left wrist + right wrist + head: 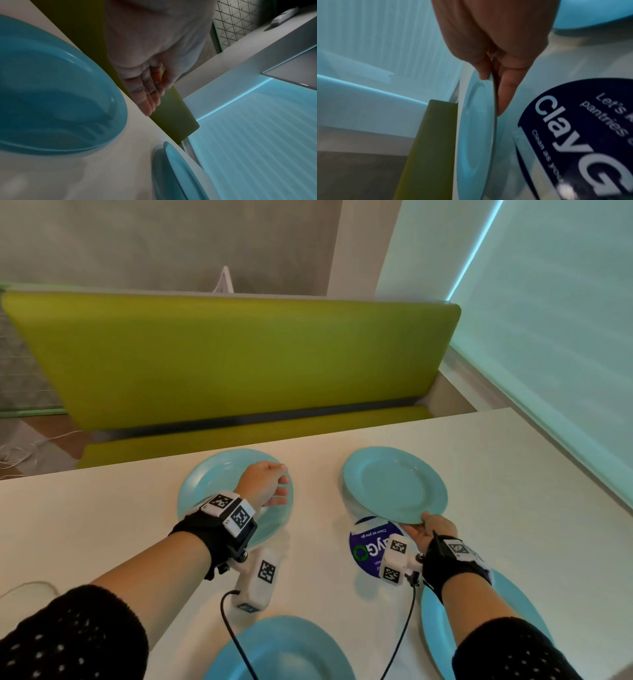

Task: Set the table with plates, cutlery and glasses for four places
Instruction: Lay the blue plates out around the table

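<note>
Nearest me, two blue plates lie flat on the white surface (102, 525): the near left plate (284, 652) at the bottom edge, the near right plate (513, 607) partly under my right forearm. Just past them, a round dark sticker (368, 546) sits on the surface between my wrists. My right hand (433, 530) pinches the near rim of the far right plate (394, 484), thumb on top, fingers (505, 94) underneath; that grip holds the plate tilted, its near edge raised over the sticker. To the left, my left hand (265, 482) hovers over the far left plate (219, 474), which lies flat near the far edge; this grip is loose, fingers (145, 92) straight and holding nothing. Beyond the surface runs a green bench (239, 364), a pale blind (548, 320) on the right.
</note>
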Demonstrator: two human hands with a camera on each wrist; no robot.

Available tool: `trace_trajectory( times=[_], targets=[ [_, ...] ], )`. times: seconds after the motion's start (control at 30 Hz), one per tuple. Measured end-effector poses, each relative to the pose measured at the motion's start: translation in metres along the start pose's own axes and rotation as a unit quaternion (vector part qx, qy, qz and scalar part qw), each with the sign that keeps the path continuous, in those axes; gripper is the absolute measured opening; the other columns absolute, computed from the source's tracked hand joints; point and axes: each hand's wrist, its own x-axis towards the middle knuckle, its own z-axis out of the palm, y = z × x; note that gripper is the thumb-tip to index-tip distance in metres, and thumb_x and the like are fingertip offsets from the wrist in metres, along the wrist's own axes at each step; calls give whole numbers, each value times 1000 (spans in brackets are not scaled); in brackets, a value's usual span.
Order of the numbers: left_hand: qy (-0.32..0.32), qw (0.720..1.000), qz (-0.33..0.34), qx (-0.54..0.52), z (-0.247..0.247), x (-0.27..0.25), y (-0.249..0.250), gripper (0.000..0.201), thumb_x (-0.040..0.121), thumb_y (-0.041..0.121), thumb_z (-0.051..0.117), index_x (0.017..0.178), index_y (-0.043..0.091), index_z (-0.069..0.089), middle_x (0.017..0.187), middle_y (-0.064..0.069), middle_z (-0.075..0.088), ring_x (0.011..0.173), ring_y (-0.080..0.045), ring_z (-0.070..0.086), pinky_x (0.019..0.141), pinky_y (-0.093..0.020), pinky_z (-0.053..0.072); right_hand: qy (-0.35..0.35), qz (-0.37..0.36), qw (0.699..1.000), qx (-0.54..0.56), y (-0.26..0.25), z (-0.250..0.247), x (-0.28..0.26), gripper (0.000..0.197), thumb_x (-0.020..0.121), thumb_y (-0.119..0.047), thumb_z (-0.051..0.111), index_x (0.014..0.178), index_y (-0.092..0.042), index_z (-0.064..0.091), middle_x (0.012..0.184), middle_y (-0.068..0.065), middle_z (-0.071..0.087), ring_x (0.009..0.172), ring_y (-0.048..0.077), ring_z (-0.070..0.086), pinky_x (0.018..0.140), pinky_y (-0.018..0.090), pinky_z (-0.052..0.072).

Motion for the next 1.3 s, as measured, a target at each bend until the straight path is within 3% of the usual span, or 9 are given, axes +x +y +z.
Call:
trace_trajectory(
  times=[0.07,0.4,0.63,0.77,0.93,1.13,1.3],
  targets=[
    [-3,1000,-1,14,7,2,-2,13,97,19,48,100,9,55,80,-4,58,65,-17,55,61,-28,53,4,-1,1000,2,-2,-7,8,44,101,-4,27,144,2,22,151,18,28,136,34,36,106,41,39],
    [-3,999,-7,48,24,11,-3,15,97,19,48,101,8,57,79,-3,58,65,-16,55,61,-27,52,41,-6,997,-61,1,-3,41,42,101,-9,34,141,5,30,148,19,33,134,34,39,111,42,35],
    [-1,999,-13,53,23,11,-7,16,97,20,48,103,7,57,81,-4,59,68,-17,56,63,-28,53,60,-34,994,-86,-3,-3,58,45,96,-18,50,133,5,42,140,20,45,128,34,47,107,43,41],
    [2,998,-17,61,24,11,-8,16,97,20,48,103,8,57,85,-5,60,69,-17,57,61,-26,53,89,-49,989,-104,-4,2,65,43,89,-21,61,122,5,53,116,18,60,111,39,59,96,48,49],
    [0,998,-18,65,27,8,-8,16,98,20,47,104,8,56,82,-2,58,66,-14,55,54,-21,52,79,-35,993,-78,-1,7,68,45,88,-18,64,125,4,52,104,12,56,111,36,59,95,45,51],
    [3,998,-19,67,25,5,-9,16,98,20,47,104,8,56,83,-3,59,69,-15,56,59,-23,52,73,-28,994,-83,-3,12,68,50,84,-18,68,126,3,51,123,19,58,110,35,60,92,40,53],
    [4,998,-25,57,21,1,-11,16,97,20,48,102,8,56,87,-6,60,70,-17,57,63,-27,53,50,-25,993,-107,-3,16,65,53,83,-21,69,127,2,50,119,18,58,110,35,60,89,37,53]
  ],
)
